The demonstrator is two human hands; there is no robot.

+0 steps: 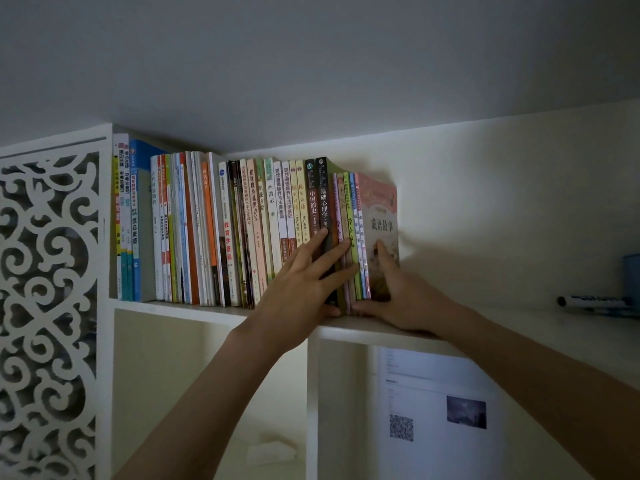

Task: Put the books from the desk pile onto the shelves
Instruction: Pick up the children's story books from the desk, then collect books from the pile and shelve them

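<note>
A long row of upright books [242,230] fills the top shelf [398,332] from the left wall to about the middle. At its right end stands a group of thin books, the outermost one pink-covered [381,216]. My left hand [304,275] lies flat with straight fingers pressing on the spines of the dark books and the thin ones. My right hand [398,289] presses against the pink book's cover from the right, thumb under the books' lower edge. The desk pile is out of view.
A white fretwork panel [48,289] closes the shelf unit on the left. A dark marker pen [592,301] and a blue container [632,275] lie at the shelf's far right. Below, open compartments; a printed sheet [436,403] hangs in the right one.
</note>
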